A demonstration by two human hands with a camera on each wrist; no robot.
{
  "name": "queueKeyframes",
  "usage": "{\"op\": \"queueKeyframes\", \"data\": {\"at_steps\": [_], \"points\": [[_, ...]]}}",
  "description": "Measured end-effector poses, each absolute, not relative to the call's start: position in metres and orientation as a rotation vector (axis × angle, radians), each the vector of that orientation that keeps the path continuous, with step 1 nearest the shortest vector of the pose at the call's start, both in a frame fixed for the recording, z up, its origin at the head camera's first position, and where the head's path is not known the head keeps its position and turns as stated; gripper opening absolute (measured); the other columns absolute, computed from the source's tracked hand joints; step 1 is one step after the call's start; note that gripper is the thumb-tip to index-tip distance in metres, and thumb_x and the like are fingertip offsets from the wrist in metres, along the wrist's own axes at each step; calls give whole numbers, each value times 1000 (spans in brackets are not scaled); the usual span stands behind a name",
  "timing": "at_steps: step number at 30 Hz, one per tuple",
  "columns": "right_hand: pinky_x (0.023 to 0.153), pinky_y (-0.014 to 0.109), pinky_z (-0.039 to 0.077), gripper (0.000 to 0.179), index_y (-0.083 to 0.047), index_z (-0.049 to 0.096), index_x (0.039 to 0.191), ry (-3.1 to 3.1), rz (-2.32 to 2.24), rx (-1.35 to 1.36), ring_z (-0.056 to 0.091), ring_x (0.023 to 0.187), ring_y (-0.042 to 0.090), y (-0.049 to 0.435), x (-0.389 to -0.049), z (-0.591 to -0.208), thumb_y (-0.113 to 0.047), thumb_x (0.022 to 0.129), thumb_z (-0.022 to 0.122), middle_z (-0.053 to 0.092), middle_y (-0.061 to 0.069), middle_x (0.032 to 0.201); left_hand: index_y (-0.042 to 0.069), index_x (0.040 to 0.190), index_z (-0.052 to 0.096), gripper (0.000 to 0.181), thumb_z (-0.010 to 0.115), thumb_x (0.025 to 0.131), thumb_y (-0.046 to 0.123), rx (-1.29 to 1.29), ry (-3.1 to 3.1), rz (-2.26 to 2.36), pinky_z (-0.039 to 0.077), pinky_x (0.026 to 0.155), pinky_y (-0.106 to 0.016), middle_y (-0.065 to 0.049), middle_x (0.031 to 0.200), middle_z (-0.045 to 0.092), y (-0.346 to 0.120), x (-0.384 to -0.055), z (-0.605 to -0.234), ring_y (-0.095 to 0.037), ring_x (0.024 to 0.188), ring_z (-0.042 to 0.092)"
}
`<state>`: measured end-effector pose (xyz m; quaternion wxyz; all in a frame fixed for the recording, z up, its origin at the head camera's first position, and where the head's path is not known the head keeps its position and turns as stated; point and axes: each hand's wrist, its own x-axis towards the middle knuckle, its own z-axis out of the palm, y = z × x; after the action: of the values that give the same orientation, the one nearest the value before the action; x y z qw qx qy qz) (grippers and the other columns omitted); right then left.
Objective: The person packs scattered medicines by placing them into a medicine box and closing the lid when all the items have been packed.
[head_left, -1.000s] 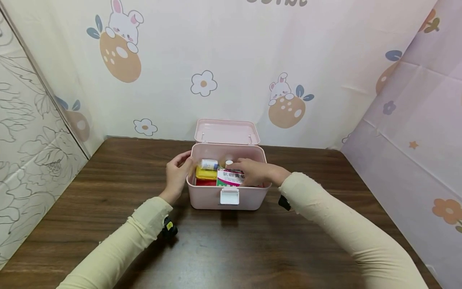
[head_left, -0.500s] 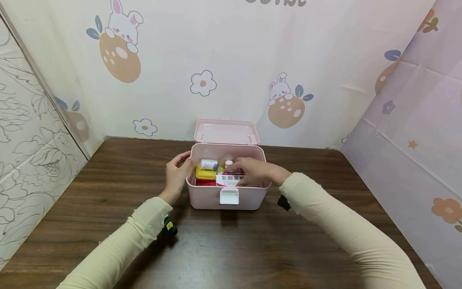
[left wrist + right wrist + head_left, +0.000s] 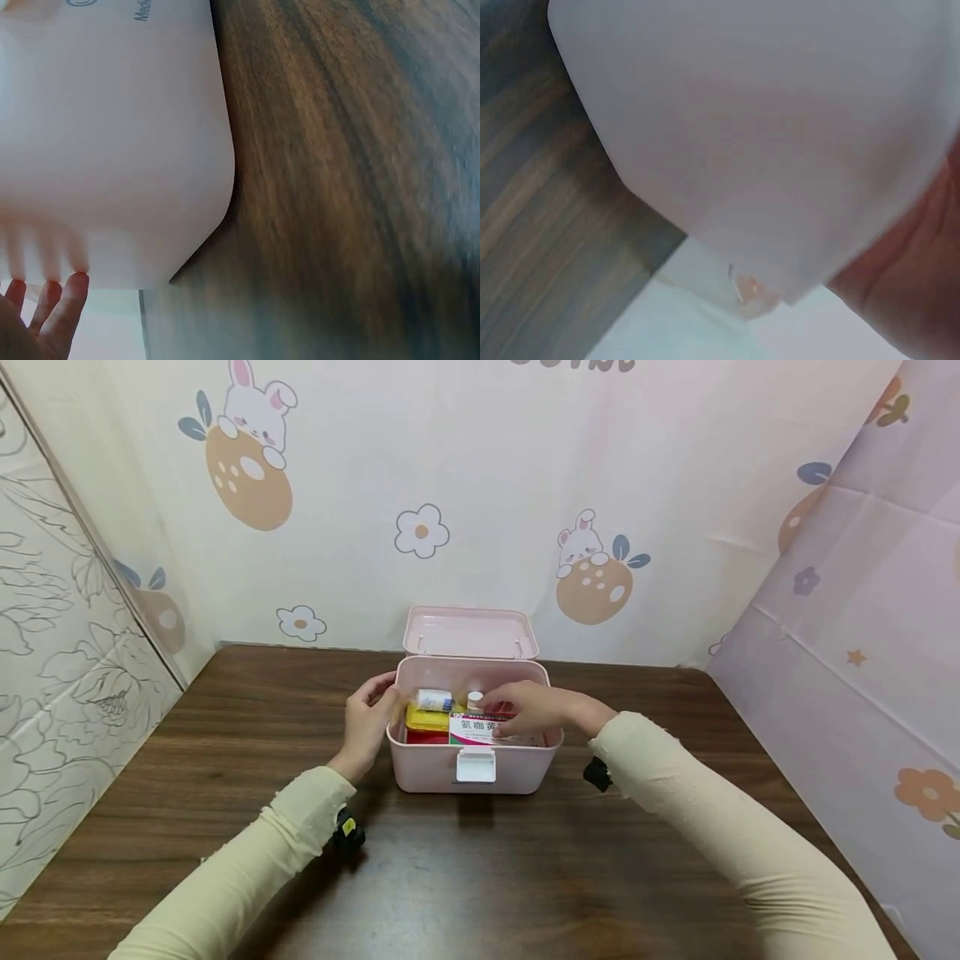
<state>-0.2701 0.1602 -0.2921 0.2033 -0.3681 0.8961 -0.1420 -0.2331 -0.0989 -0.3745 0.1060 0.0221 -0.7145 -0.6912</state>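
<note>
A pink lidded medicine case (image 3: 427, 772) stands on the table, its lid (image 3: 471, 633) tipped back. My left hand (image 3: 367, 722) holds the case's left side by the rim, thumb at the edge. In the left wrist view, fingers (image 3: 69, 311) touch the outer wall. Over the right half of the opening is my right hand (image 3: 534, 706), fingers loosely bent above a white medicine carton (image 3: 471, 728) with green and magenta trim. The carton lies inside along the front wall, partly covered by that hand. A white-capped bottle (image 3: 475, 700) stands just beyond its fingertips.
Inside the case at left lie a white roll-shaped packet (image 3: 435, 700), a yellow pack (image 3: 426, 720) and something red (image 3: 426, 738). A white latch (image 3: 476, 767) hangs at the front. Patterned curtain (image 3: 495, 468) rises behind the dark wooden table (image 3: 465, 877).
The carton has been turned and lowered at the front of the case. My right hand has drawn slightly up and right off it. The left hand stays at the rim.
</note>
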Motion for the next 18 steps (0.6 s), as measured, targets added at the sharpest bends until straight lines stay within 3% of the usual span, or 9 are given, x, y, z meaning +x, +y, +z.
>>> {"op": "queueKeyframes", "data": {"at_steps": [5, 9, 14, 18], "points": [[102, 47, 47, 42, -1, 61, 133, 2492, -580, -1019, 58, 117, 30, 172, -272, -282, -11, 94, 70, 63, 16, 129, -3, 134, 56, 37, 54, 102, 15, 27, -2190, -2007, 43, 106, -44, -21, 135, 56, -103, -235, -371, -33, 120, 51], [103, 51, 45, 39, 2, 61, 131, 2550, -684, -991, 58, 120, 33, 181, -276, -274, -9, 95, 67, 63, 19, 128, -5, 135, 55, 38, 54, 101, 12, -2, -2224, -1988, 45, 102, -40, -23, 134, 56, -106, -238, -368, -33, 121, 52], [105, 56, 41, 35, 7, 62, 127, 2687, -737, -980, 56, 121, 39, 190, -286, -267, -6, 94, 65, 63, 24, 126, -3, 141, 48, 43, 53, 103, 17, 25, -2280, -1992, 53, 85, -30, -21, 138, 53, -113, -245, -361, -31, 123, 52], [106, 53, 40, 35, 6, 62, 127, 2798, -763, -902, 54, 121, 37, 198, -296, -261, -9, 96, 63, 62, 23, 127, -2, 143, 45, 47, 52, 103, 23, 74, -2289, -1999, 55, 82, -33, -20, 141, 52, -122, -259, -352, -30, 125, 52]]}}
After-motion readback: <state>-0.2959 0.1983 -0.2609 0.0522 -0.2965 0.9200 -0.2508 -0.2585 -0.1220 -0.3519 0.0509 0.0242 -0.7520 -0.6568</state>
